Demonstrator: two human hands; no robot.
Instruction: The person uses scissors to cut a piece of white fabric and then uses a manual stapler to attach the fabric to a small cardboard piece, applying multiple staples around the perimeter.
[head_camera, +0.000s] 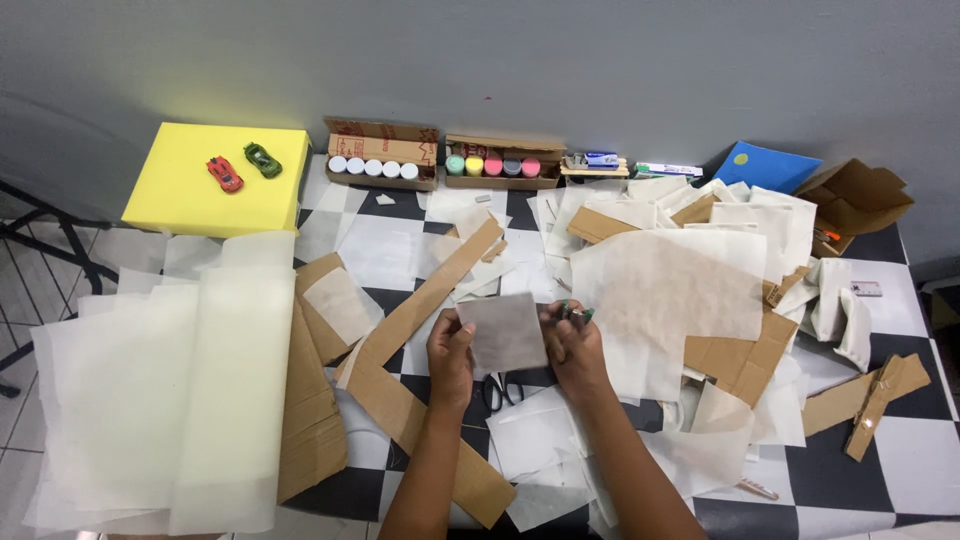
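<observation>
Paint jars (491, 165) in cardboard box (503, 182)

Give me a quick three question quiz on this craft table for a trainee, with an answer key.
1. True or false: both hands hold the paper square.
2. What lies under the hands on the table? A) scissors B) hammer C) ruler
3. Fill in: the two toy cars sit on a ____ yellow block.

Key:
1. True: left hand and right hand grip its edges.
2. A, scissors.
3. Flat.

Both hands holding a grey paper square (503, 332), right hand (576, 345) perhaps gripping a pen, scissors (503, 388) beneath
</observation>
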